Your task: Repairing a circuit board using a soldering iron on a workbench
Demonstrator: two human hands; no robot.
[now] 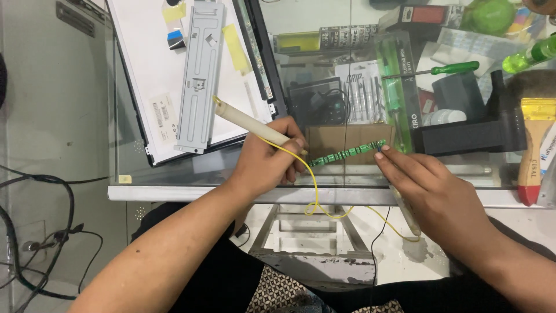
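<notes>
Your left hand (271, 157) is closed around a cream-handled probe (250, 123), fingers wrapped tight on the shaft, its working end at the left end of the narrow green circuit strip (346, 154). Your right hand (427, 188) has its fingers drawn together, pinching a second probe (404, 210) whose tip meets the strip's right end. A yellow wire (315, 197) loops from the left probe down below the table edge and across toward the right one. Progress, as judged: both tips are placed, one at each end of the strip, so contact appears made; nothing shows a result, and the strip lies loose, joined to nothing, above the brown cardboard piece (339, 138). Surface: a glass tabletop (191, 174) with a metal front edge, carrying a flat display panel (168, 75) laid face down, a green-handled screwdriver (440, 70), a paintbrush (534, 148) at the right, and assorted boxes. Below, black cables (40, 232) trail over a pale floor.
</notes>
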